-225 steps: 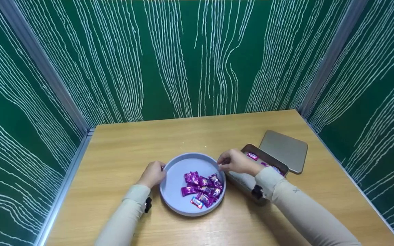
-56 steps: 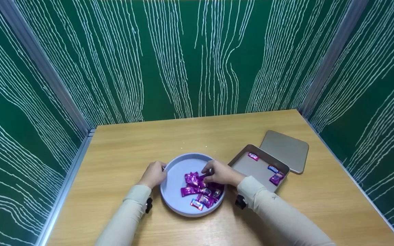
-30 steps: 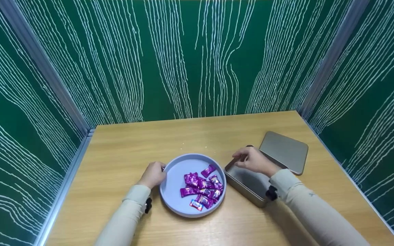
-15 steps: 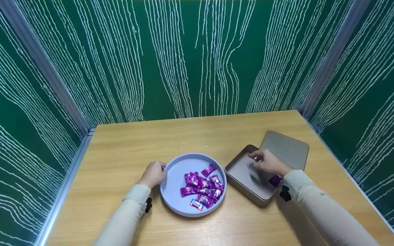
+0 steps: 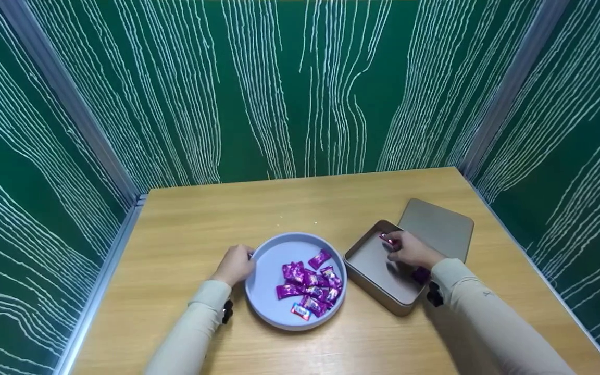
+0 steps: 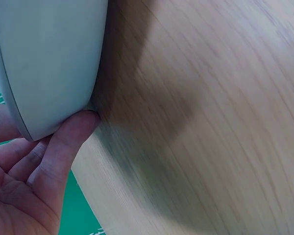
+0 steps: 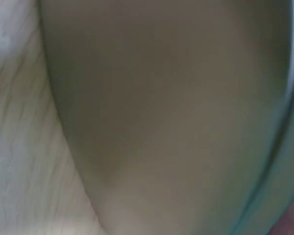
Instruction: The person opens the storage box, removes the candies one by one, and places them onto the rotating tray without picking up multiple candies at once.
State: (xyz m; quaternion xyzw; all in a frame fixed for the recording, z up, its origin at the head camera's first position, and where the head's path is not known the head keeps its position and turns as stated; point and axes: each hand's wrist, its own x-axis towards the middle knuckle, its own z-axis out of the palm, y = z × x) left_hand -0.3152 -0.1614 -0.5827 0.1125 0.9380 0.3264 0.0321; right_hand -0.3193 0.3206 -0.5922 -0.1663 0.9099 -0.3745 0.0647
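Note:
A round, pale lavender tray point(image 5: 266, 291) holds a pile of purple-wrapped candies point(image 5: 313, 281) and one blue-and-red wrapped candy point(image 5: 300, 311). My left hand point(image 5: 234, 265) grips its left side; the left wrist view shows the thumb point(image 6: 71, 134) against the tray's outer wall. To the right stands a rectangular metal tin point(image 5: 375, 260). Inside it, near the far corner, my right hand point(image 5: 414, 251) pinches a small pink-red wrapped candy point(image 5: 386, 239), partly covered by the fingers. A purple candy point(image 5: 421, 275) lies in the tin below that wrist. The right wrist view is blurred and mostly filled by the tin's wall point(image 7: 152, 122).
The tin's flat lid point(image 5: 440, 229) lies behind and right of the tin. Tray and tin stand almost side by side on the wooden table point(image 5: 201, 219). Green walls with white streaks enclose the table's back and sides.
My right hand has gone from the tray, where a purple candy now lies near the right rim, back to the tin and onto the pink-red candy. The left hand keeps its grip.

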